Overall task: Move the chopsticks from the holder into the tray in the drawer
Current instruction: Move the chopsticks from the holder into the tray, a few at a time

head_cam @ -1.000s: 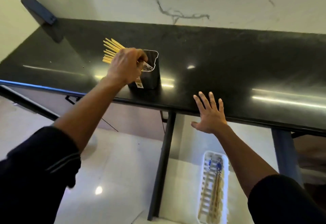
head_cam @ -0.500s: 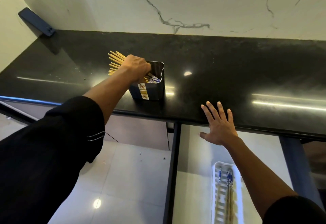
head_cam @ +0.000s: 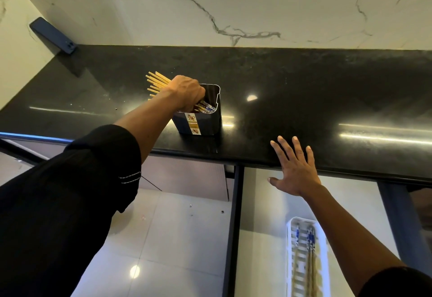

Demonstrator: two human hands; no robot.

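Note:
A dark holder (head_cam: 205, 121) with a patterned label stands near the front edge of the black countertop (head_cam: 304, 91). Several wooden chopsticks (head_cam: 157, 82) lean out of it to the upper left. My left hand (head_cam: 185, 92) is closed around the bundle at the holder's mouth. My right hand (head_cam: 295, 170) hovers flat with fingers spread over the counter's front edge, holding nothing. Below it, a white slatted tray (head_cam: 291, 257) lies in the open drawer and holds a few chopsticks with blue-patterned ends (head_cam: 311, 240).
A dark phone (head_cam: 54, 35) leans against the marble wall at the counter's far left corner. The drawer's dark side rail (head_cam: 231, 226) runs down the middle. White floor tiles show at lower left. My right forearm partly covers the tray.
My left hand has slid further down the bundle toward the holder's mouth. The view has tilted upward, so the tray sits lower in the frame. My right hand stays spread.

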